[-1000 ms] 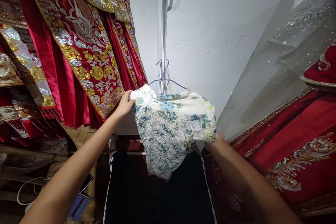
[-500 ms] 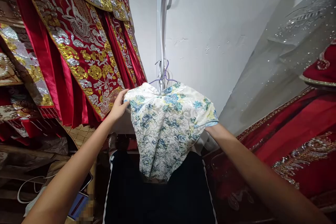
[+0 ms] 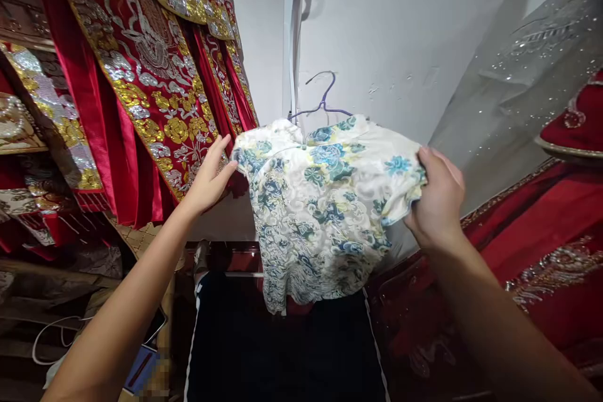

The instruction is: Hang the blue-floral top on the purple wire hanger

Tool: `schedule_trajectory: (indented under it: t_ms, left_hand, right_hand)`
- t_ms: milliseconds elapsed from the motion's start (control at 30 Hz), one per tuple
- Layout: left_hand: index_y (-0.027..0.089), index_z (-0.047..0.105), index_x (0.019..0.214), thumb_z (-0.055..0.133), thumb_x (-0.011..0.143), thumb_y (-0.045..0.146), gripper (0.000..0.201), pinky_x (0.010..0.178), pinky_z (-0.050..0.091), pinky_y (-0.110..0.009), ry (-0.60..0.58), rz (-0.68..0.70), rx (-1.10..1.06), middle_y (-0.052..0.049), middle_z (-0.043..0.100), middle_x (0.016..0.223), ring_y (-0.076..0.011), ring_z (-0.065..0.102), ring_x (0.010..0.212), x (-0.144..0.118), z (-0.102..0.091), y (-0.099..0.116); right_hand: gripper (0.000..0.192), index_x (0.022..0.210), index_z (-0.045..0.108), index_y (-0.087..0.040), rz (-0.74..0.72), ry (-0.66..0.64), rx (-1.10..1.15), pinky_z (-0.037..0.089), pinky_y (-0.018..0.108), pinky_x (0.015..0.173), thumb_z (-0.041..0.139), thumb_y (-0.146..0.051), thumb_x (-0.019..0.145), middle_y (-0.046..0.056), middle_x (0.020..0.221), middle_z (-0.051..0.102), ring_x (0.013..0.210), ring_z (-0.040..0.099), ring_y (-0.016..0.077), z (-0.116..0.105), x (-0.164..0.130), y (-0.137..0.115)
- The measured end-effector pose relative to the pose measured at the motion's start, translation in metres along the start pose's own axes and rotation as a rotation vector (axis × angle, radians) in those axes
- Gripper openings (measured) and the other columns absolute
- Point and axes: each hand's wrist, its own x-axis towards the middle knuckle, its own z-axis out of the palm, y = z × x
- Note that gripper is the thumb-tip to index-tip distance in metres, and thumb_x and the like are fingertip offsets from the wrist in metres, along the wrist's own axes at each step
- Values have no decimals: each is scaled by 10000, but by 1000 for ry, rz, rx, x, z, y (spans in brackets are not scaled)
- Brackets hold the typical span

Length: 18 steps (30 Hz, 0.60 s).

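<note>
Already, a floral short-sleeved blouse (image 3: 325, 201) is fitted on the purple hanger (image 3: 323, 102).
Its cuff is gripped at three o'clock by the right hand (image 3: 439, 195); the left hand (image 3: 207, 177) is spread at nine; the hem (image 3: 308, 296) is left rumpled.

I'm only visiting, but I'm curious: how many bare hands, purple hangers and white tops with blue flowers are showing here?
Bare hands: 2 (left hand, right hand)
Purple hanger: 1
White top with blue flowers: 1
Total: 4
</note>
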Motion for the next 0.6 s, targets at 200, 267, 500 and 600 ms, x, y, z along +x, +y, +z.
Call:
schedule_trajectory:
  t_ms: [200, 267, 500, 600]
  left_hand:
    - [225, 580, 1337, 391, 1004, 539, 495, 822, 540, -367, -120, -94, -171, -59, 702, 966, -219, 670, 874, -3, 8, 62]
    - [177, 699, 1010, 440, 975, 568, 470, 695, 506, -330, -197, -165, -193, -37, 654, 768, -192, 622, 714, -5, 17, 63]
    - [152, 645, 749, 597, 917, 459, 354, 654, 481, -270, -421, -265, -494, -21, 642, 717, -141, 587, 656, -20, 22, 67]
    - [156, 673, 1101, 631, 914, 426, 331, 731, 554, -306, -494, -311, -677, -71, 738, 911, -163, 674, 727, -27, 11, 87]
  right_hand:
    - [133, 898, 600, -313, -351, -555, -361, 477, 346, 567, 532, -419, 940, 27, 761, 615, 659, 592, 213, 5, -100, -3]
    - [132, 962, 601, -306, -378, -934, -334, 492, 357, 590, 590, -419, 895, 35, 806, 644, 668, 603, 216, 11, -120, 1]
    - [410, 1248, 619, -271, -208, -1478, -322, 502, 367, 992, 718, -343, 856, 78, 1244, 625, 1115, 625, 223, 23, -93, 16]
    - [582, 1425, 474, -297, -327, -1047, -627, 402, 531, 1108, 665, -304, 875, 119, 1437, 475, 1326, 477, 315, 19, -73, 42]
